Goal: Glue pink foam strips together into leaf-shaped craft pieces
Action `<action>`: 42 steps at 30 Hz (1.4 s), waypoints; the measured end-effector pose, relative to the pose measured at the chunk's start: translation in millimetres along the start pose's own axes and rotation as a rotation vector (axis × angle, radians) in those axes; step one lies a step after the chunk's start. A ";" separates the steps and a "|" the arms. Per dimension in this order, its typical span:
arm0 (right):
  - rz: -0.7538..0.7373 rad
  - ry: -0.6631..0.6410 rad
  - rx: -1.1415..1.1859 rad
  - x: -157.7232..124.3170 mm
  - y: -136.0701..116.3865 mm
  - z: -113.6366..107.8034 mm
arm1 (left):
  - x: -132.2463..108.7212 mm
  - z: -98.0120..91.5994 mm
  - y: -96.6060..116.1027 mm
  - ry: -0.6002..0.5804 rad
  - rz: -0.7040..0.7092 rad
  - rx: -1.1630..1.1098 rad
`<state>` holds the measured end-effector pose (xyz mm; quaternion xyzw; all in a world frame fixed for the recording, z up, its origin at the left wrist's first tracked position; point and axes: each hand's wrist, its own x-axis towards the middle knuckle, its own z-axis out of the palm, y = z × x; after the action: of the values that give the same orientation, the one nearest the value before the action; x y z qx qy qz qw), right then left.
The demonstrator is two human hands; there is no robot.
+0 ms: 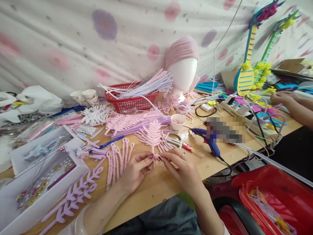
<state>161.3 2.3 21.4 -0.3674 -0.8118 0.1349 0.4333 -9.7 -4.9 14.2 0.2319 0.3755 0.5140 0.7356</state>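
Observation:
A pale pink pipe-cleaner leaf [153,133] with paired side loops stands upright above my fingers, over the table's middle. My left hand [138,171] is closed, thumb and fingertips pinching the leaf's lower stem. My right hand [182,168], with a ring on one finger, is closed in a pinch at the same stem end, its fingertips almost meeting the left ones. What exactly lies between the right fingertips is partly hidden. Twisted pink pipe-cleaner strands [118,160] lie left of my left hand. Green-handled scissors [174,139] rest just beyond my right hand.
A blue glue gun [207,138] lies on the right, near a power strip [249,114] with tangled cords. Behind are a red basket [133,102] of pipe cleaners, a paper cup [178,123] and a foam head [183,70]. White boxes [70,163] stand left. Another person's hands [286,99] show far right.

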 end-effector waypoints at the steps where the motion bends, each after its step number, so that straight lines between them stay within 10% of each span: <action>1: 0.000 -0.001 0.001 -0.5 0.3 0.5 | 0.0 -0.2 0.0 0.003 0.001 0.003; 42: 0.062 0.091 0.052 -8.0 1.7 2.8 | 1.9 -2.1 4.6 0.001 -0.032 -0.143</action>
<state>162.7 -2.0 14.0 -0.3868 -0.7757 0.1523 0.4749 -13.6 -1.5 15.6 0.1722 0.3419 0.5279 0.7582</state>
